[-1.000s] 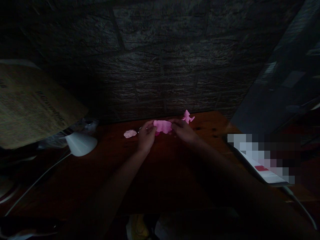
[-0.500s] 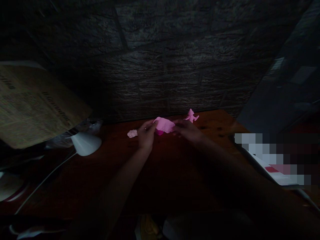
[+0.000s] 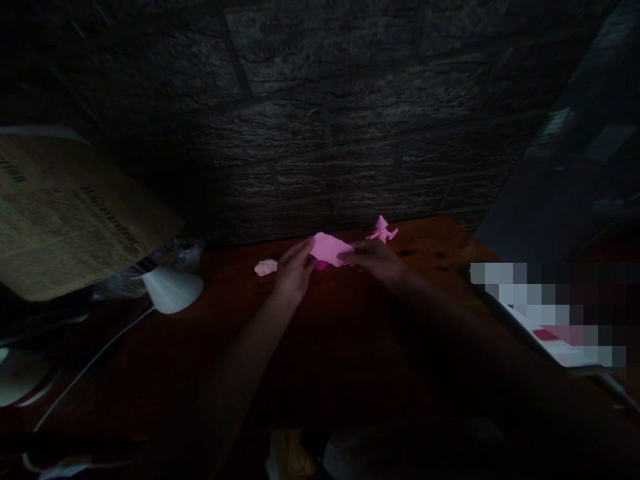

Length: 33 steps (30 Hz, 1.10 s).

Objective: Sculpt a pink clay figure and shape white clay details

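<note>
A flat, uneven sheet of pink modelling clay (image 3: 330,249) is stretched between my hands above the wooden table. Its left edge is pinched by my left hand (image 3: 294,270), and my right hand (image 3: 376,260) grips the right edge with the thumb on top. Below the sheet a darker magenta piece (image 3: 321,265) shows in part; its shape is mostly covered. A pale pink lump (image 3: 265,267) lies on the table just left of my left hand. Behind my right hand stands a small pink figure (image 3: 381,229) with a pointed top and arms spread out.
A dark wooden table (image 3: 320,347) runs up to a brick-patterned wall (image 3: 300,133). To the left are a white cone-shaped lamp base (image 3: 174,289) with a cable and a brown printed paper bag (image 3: 65,213). A tablet-like device (image 3: 560,353), partly blurred out, lies at the right.
The clay sheet looks flatter and is spread slightly wider to the right. My right thumb now lies over its right edge; both hands stay near the same place.
</note>
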Available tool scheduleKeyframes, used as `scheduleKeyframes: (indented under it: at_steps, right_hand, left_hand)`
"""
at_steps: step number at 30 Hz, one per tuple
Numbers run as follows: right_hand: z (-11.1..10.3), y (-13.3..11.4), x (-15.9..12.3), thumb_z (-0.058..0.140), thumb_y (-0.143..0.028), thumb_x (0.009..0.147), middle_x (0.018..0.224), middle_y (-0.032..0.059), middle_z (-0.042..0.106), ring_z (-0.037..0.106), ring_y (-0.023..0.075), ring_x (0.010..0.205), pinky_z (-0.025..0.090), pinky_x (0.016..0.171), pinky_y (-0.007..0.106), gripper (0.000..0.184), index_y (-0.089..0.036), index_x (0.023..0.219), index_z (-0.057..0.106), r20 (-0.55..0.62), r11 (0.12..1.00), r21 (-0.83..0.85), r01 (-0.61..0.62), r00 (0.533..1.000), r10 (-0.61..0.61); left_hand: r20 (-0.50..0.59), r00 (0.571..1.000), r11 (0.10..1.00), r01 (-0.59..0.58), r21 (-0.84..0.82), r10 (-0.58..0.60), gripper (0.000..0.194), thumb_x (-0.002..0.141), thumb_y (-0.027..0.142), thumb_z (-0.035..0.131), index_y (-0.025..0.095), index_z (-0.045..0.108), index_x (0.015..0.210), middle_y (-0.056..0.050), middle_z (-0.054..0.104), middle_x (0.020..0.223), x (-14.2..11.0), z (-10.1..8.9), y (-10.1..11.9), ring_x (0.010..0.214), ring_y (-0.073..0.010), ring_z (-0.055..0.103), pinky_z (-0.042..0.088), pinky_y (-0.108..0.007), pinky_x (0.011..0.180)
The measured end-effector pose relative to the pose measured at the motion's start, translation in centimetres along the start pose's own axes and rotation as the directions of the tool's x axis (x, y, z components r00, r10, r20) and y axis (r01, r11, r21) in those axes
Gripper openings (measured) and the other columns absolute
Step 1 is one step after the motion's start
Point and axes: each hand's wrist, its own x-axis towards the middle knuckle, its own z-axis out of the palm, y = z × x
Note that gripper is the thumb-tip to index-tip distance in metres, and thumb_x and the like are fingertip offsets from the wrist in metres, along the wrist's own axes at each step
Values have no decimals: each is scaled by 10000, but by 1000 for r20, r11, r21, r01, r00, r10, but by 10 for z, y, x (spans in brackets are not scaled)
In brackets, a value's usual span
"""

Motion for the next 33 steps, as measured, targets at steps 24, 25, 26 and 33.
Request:
scheduleKeyframes:
  at_steps: [24,25,26,33]
  right_hand:
    - [-9,1,5,609,-211,847,579,2,586,553,154,588,393,569,270,208,-203,640,597,-210,906,-422,21,970,-120]
    - [-9,1,5,605,-215,852,602,8,605,568,161,612,400,584,273,196,-203,656,606,-214,888,-460,27,967,-141]
    - [-9,1,5,603,-220,856,633,16,627,581,166,634,405,596,275,185,-201,672,612,-220,870,-493,21,964,-148]
    - [-7,-1,2,627,-189,851,809,80,717,658,200,746,450,649,279,44,-181,859,670,-160,777,-628,-36,984,-84]
  left_hand:
    - [410,804,206,-530,823,430,234,761,307,768,223,752,979,-137,755,1141,4,-20,2,1267,-381,573,366,-572,1120]
    - [429,805,173,-531,830,411,217,766,301,762,226,750,969,-135,759,1120,4,-21,0,1270,-387,568,356,-578,1121]
    - [447,803,149,-535,831,394,205,768,301,761,232,748,961,-131,761,1102,4,-21,-1,1261,-387,572,351,-577,1119]
    - [466,823,132,-528,839,326,311,695,254,833,237,734,990,-133,753,1066,3,-18,1,1126,-389,640,373,-572,1076]
